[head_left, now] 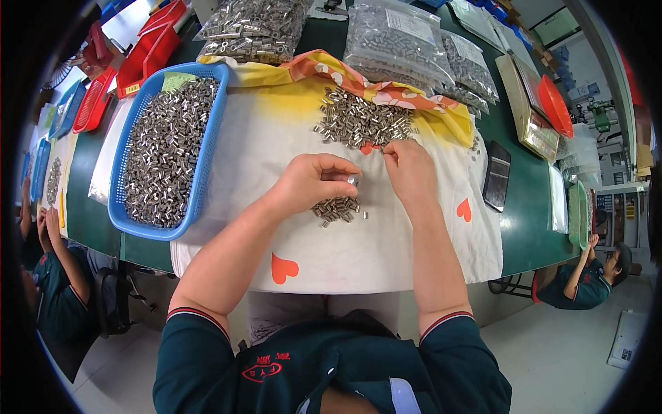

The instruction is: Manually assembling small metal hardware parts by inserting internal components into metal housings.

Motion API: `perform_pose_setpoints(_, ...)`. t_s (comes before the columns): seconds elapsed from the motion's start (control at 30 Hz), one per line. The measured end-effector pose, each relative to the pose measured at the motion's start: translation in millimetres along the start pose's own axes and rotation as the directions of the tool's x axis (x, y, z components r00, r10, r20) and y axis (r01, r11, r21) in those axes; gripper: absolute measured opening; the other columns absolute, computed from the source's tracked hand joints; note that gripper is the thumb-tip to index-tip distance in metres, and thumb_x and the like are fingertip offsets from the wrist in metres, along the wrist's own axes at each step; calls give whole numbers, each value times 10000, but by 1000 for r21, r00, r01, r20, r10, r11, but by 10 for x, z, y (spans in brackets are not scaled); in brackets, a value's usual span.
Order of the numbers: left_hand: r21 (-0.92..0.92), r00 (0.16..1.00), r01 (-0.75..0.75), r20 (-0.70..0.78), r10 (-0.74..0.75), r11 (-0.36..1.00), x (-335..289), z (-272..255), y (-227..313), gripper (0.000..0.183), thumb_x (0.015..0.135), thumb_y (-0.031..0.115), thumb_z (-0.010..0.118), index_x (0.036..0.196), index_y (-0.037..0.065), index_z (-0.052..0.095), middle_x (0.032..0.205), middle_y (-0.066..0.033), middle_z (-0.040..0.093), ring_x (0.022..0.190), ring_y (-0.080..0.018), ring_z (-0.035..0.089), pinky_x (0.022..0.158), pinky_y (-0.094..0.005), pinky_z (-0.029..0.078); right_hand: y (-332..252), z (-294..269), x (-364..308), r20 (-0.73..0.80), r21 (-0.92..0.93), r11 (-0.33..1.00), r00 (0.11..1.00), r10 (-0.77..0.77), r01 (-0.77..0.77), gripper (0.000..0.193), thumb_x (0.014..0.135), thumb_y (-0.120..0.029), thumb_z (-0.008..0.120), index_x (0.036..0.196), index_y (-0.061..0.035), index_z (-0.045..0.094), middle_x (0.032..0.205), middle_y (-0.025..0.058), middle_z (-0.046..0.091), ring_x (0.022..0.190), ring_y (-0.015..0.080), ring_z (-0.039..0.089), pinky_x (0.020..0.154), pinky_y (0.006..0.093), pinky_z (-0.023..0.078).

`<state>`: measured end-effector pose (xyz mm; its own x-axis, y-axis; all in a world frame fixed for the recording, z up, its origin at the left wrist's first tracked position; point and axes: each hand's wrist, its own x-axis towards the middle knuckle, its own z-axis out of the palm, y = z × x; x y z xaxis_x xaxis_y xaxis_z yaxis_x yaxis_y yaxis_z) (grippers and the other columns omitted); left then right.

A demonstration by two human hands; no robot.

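From where I stand, the green counter [527, 231] takes up most of the view, curving away under the bags and trays. Over its near edge lies a white cloth [252, 148] with red hearts and a yellow band rumpled along its far side. On the left sits a blue basket [221, 90], crowded with short metal cylinders; beyond the cloth rests a bulging clear bag [393, 41] of small metal parts.

Next in size comes the far heap [362, 121] of cylinders, spread on the cloth against the yellow folds. The person's right hand [412, 171] reaches its lower edge, thumb and forefinger bent close to each other (whether anything is pinched between them, I can't tell from here). The left hand [314, 181] hovers over a smaller near heap [336, 209], its fingers curled and clamped on a shiny metal piece [353, 180] that shows at their tips, between the two heaps.

Smallest of all, a loose cylinder [365, 215] lies just beside the near heap, apart from it. Each one looks light, stiff and hard to break, though the smooth, rounded wall would probably slip or roll under a careless touch. I'd take hold across the middle of that curved side, using thumb and forefinger pads, leaving both ends free.
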<state>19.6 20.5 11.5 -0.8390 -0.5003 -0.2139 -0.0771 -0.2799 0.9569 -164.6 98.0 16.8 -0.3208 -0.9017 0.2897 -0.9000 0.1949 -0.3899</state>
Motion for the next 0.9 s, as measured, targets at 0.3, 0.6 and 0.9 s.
perform_pose_setpoints(0.3, 65, 997, 8, 72, -13, 998, -3, -8, 3, 246, 739, 22, 659, 979, 0, 608, 850, -27, 611, 753, -61, 559, 687, -192, 472, -101, -86, -33, 163, 20, 994, 981, 106, -111, 78, 735, -84, 570, 784, -42, 612, 745, 93, 594, 725, 232, 575, 648, 332, 460)
perform_pose_setpoints(0.6, -196, 995, -81, -66, 69, 977, 33, -44, -35, 293, 743, 8, 653, 1026, -12, 578, 850, -17, 602, 758, -60, 558, 694, -195, 465, -344, -207, -117, 256, 671, 732, 963, -84, -115, 60, 736, -17, 609, 795, -9, 600, 735, 16, 583, 677, 97, 523, 604, 233, 424)
perform_pose_setpoints(0.9, -90, 994, -18, -109, 8, 996, 30, -28, -22, 305, 736, 13, 664, 1028, -25, 587, 830, -14, 609, 739, -57, 557, 682, -191, 468, -415, -133, -169, 49, 422, 891, 977, -208, 168, 68, 699, -21, 584, 767, -24, 584, 728, 92, 575, 649, 235, 556, 571, 308, 437)
